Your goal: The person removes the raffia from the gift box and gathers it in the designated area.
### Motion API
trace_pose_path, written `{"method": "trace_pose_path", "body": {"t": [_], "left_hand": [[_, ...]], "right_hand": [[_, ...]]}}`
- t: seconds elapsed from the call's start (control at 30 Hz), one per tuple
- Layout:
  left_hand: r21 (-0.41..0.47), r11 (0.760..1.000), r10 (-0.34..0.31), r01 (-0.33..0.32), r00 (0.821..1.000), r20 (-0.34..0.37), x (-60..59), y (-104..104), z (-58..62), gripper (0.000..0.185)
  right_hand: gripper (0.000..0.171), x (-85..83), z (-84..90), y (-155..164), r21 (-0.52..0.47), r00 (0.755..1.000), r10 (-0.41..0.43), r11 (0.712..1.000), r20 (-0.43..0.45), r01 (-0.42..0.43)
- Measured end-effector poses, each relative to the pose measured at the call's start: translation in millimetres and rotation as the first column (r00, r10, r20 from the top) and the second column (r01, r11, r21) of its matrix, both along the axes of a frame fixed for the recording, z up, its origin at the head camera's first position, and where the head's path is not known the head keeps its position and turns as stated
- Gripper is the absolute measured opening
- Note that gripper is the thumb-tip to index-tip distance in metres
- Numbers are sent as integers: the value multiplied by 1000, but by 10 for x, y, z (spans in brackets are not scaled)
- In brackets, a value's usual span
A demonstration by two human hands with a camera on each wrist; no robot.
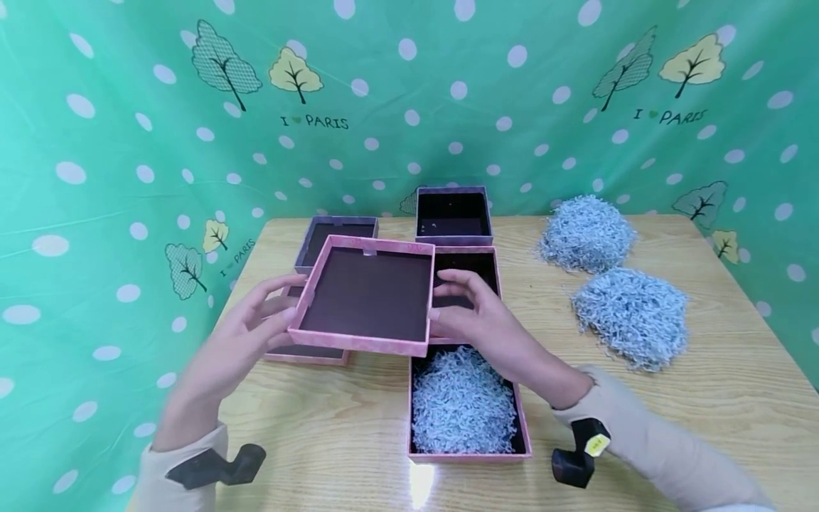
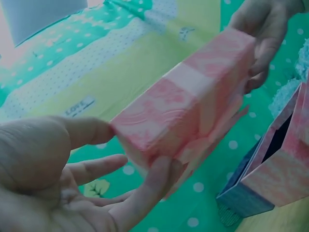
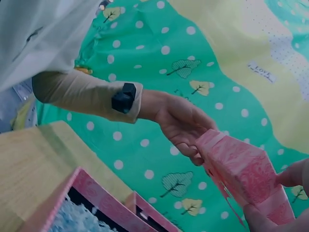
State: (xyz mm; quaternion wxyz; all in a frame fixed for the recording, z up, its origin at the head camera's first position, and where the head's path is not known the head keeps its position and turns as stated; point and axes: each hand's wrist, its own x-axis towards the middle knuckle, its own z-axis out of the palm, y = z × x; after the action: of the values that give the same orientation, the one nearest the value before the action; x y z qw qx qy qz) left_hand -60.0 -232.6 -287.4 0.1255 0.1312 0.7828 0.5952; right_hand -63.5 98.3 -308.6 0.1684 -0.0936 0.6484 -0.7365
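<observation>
A pink box lid [image 1: 367, 295] is raised over the table, its dark inside facing up toward the head camera. My left hand [image 1: 246, 331] grips its left side, thumb and fingers at the near corner. On the opposite side my right hand [image 1: 480, 320] holds the edge between thumb and fingers. A pink ribbon [image 2: 205, 137] shows on the lid's outer face in the left wrist view. Just below my right hand stands an open pink box [image 1: 467, 457] filled with pale blue shredded paper [image 1: 463, 405].
Behind that box are an open pink box [image 1: 497, 274] and a purple box [image 1: 453, 240], both dark inside. A purple lid [image 1: 339, 245] and another pink lid [image 1: 313, 355] lie at left, partly hidden. Two heaps of shredded paper, one far [image 1: 587, 233], one nearer [image 1: 633, 316], sit at right.
</observation>
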Motion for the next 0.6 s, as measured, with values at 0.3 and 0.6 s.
{"method": "trace_pose_path", "body": {"t": [0.3, 0.6], "left_hand": [[-74, 986, -152, 152, 988, 2, 45, -321, -106, 59], [4, 959, -284, 284, 959, -23, 158, -638, -299, 59]], "right_hand": [[77, 37, -45, -153, -9, 976, 158, 987, 148, -158], [72, 35, -59, -415, -50, 942, 197, 980, 272, -191]]}}
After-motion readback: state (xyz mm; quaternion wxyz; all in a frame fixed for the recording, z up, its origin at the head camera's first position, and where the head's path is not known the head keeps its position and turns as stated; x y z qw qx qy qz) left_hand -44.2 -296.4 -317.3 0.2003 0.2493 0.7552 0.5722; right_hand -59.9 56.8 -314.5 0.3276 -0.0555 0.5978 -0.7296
